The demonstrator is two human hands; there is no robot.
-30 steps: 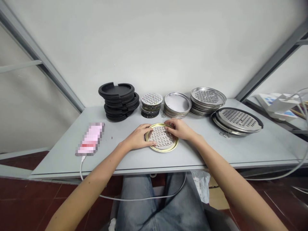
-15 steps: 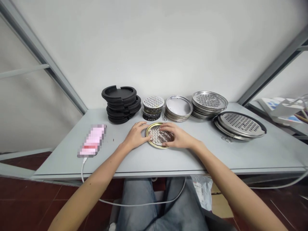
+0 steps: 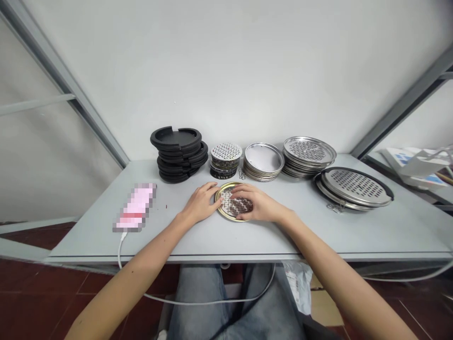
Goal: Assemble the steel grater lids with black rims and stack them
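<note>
Grater disc (image 3: 226,202): 1; hands (image 3: 201,204) (image 3: 261,206): 2

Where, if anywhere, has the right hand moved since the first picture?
Yes: the right hand has moved toward the desk's front edge, away from the plain silver trays.

A phone (image 3: 136,208) is noted lying on the left of the table (image 3: 406,226), with a white cable (image 3: 198,302) connected at its near end. Below, a plastic bag (image 3: 300,288), cardboard (image 3: 325,309) and red floor tiles (image 3: 60,309) are observed.
</note>
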